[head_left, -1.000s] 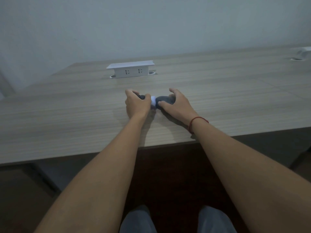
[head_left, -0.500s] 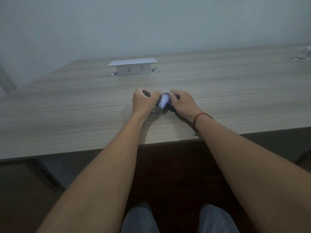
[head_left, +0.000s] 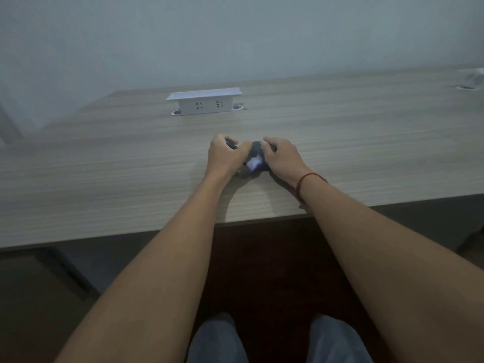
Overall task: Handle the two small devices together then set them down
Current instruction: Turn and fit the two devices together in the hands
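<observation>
Two small dark devices at centre frame, pressed together between the hands; right device dark grey with a pale lit patch at its lower end, tilted, long axis running from upper right to lower left; left device almost wholly hidden, orientation cannot be told; both low over the desk, contact with the surface unclear; white socket box stands upright above them in frame, well apart, nothing between; pale object at upper right edge, blurred; left hand clenched around left device; right hand curled over right device, fingers bent on top; red cord on right wrist; thumbs nearly meet over the devices
</observation>
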`<state>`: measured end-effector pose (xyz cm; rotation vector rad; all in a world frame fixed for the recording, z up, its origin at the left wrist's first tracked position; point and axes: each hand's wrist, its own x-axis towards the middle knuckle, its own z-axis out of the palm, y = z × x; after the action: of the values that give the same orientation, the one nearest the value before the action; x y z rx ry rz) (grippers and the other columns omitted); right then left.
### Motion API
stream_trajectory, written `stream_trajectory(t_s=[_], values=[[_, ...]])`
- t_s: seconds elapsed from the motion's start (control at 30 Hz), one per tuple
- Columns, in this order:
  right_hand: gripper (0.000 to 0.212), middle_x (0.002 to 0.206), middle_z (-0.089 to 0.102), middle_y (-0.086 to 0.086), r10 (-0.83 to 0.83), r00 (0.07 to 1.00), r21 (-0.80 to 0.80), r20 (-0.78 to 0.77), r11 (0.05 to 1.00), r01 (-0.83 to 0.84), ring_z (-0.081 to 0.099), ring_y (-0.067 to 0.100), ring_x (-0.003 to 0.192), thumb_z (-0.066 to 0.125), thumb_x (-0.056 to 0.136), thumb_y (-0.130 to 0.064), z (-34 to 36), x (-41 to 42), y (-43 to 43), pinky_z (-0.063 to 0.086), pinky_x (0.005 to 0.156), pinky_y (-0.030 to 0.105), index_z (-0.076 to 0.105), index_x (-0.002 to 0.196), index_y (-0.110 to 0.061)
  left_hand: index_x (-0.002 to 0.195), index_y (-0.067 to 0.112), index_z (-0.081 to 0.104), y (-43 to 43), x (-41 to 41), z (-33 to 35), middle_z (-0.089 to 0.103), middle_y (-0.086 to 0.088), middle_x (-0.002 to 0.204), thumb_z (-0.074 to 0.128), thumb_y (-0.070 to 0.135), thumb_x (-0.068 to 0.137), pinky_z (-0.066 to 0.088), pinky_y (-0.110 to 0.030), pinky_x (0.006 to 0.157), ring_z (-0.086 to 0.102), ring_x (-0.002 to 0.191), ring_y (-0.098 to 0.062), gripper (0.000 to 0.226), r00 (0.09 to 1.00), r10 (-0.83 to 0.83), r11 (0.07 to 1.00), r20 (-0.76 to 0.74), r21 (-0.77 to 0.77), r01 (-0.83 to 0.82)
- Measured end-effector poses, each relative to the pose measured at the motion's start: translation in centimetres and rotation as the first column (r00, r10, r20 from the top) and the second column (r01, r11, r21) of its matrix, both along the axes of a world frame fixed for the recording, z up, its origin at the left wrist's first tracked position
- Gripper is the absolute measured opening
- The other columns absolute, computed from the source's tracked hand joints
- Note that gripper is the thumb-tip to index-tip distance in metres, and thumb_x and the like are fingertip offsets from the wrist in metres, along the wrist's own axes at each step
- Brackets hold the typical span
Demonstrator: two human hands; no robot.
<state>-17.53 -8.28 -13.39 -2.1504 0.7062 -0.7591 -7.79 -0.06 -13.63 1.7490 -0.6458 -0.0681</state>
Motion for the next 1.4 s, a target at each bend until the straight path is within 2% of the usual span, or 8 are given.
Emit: stream_trajectory(t_s=[0.07, 0.23, 0.37, 0.53, 0.7, 0.9, 1.17, 1.4], values=[[0.035, 0.122, 0.061, 0.02, -0.003, 1.0, -0.002, -0.004, 1.0, 0.003, 0.055, 0.032, 0.115, 0.041, 0.099, -0.022, 0.1, 0.0, 0.0, 0.041, 0.098, 0.037, 0.058, 0.119, 0.002, 0.089, 0.009, 0.055, 0.1, -0.3, 0.0, 0.057, 0.0, 0.075, 0.069, 0.022, 0.078, 0.046, -0.022, 0.057, 0.054, 0.065, -0.012, 0.022, 0.995, -0.1, 0.995, 0.016, 0.031, 0.1], [0.034, 0.121, 0.062, 0.018, -0.013, 1.0, 0.004, 0.004, 1.0, 0.013, 0.056, 0.03, 0.114, 0.041, 0.099, -0.022, 0.0, 0.1, 0.1, 0.041, 0.095, 0.036, 0.059, 0.118, 0.001, 0.097, 0.01, 0.052, 0.3, -0.1, 0.5, 0.056, -0.002, 0.087, 0.065, 0.022, 0.083, 0.043, -0.009, 0.049, 0.053, 0.072, -0.012, 0.023, 0.997, 0.05, 0.989, -0.059, -0.139, -0.058], [0.033, 0.118, 0.062, 0.017, 0.005, 1.0, 0.026, 0.022, 1.0, -0.006, 0.057, 0.028, 0.112, 0.041, 0.099, -0.022, 0.0, -0.1, 0.2, 0.042, 0.091, 0.032, 0.059, 0.116, -0.001, 0.087, 0.011, 0.056, 0.5, -0.5, 0.2, 0.057, 0.0, 0.074, 0.066, 0.02, 0.08, 0.046, -0.021, 0.053, 0.053, 0.066, -0.013, 0.016, 0.992, -0.123, 0.992, -0.029, -0.006, 0.123], [0.035, 0.121, 0.061, 0.021, -0.009, 1.0, -0.003, 0.025, 1.0, 0.009, 0.056, 0.032, 0.114, 0.04, 0.1, -0.021, 0.1, -0.2, 0.4, 0.042, 0.095, 0.036, 0.058, 0.117, 0.004, 0.094, 0.013, 0.05, 0.0, -0.2, 0.2, 0.052, 0.005, 0.081, 0.066, 0.028, 0.077, 0.045, -0.029, 0.067, 0.052, 0.074, -0.014, 0.028, 0.991, 0.124, 0.992, 0.058, -0.008, -0.124], [0.034, 0.122, 0.061, 0.02, -0.002, 1.0, 0.019, 0.029, 1.0, 0.001, 0.056, 0.031, 0.114, 0.039, 0.1, -0.021, 0.0, -0.1, 0.2, 0.039, 0.088, 0.027, 0.058, 0.118, 0.002, 0.09, 0.01, 0.052, 0.0, -0.1, 0.1, 0.056, -0.004, 0.082, 0.061, 0.025, 0.082, 0.044, -0.025, 0.057, 0.053, 0.071, -0.017, 0.019, 0.998, -0.067, 0.997, -0.013, 0.032, 0.067], [0.034, 0.119, 0.062, 0.025, -0.002, 1.0, -0.051, 0.024, 0.999, 0.004, 0.055, 0.035, 0.113, 0.04, 0.098, -0.016, 0.0, -0.1, 0.1, 0.041, 0.094, 0.037, 0.058, 0.113, 0.009, 0.101, 0.013, 0.035, -0.2, 0.5, 0.0, 0.051, -0.003, 0.093, 0.043, 0.025, 0.096, 0.055, -0.045, 0.08, 0.055, 0.085, -0.023, 0.015, 0.99, 0.133, 0.988, -0.038, -0.07, -0.135], [0.035, 0.127, 0.058, 0.014, 0.034, 0.999, -0.017, 0.004, 0.999, -0.034, 0.052, 0.025, 0.116, 0.037, 0.099, -0.021, -0.2, 0.2, -0.2, 0.035, 0.088, 0.025, 0.056, 0.124, -0.005, 0.094, 0.011, 0.047, 0.2, 0.8, 0.0, 0.049, 0.002, 0.079, 0.051, 0.024, 0.089, 0.053, -0.041, 0.072, 0.05, 0.074, -0.016, 0.014, 0.994, 0.025, 0.996, -0.102, -0.08, -0.033], [0.035, 0.127, 0.059, 0.012, 0.042, 0.999, -0.03, 0.019, 0.999, -0.042, 0.052, 0.023, 0.118, 0.038, 0.099, -0.02, -0.5, 0.3, -0.4, 0.033, 0.089, 0.022, 0.056, 0.125, -0.006, 0.096, 0.01, 0.045, 0.0, 0.4, 0.0, 0.048, 0.006, 0.076, 0.051, 0.024, 0.089, 0.043, -0.032, 0.068, 0.049, 0.07, -0.012, 0.016, 0.99, 0.132, 0.988, -0.056, -0.068, -0.135]])
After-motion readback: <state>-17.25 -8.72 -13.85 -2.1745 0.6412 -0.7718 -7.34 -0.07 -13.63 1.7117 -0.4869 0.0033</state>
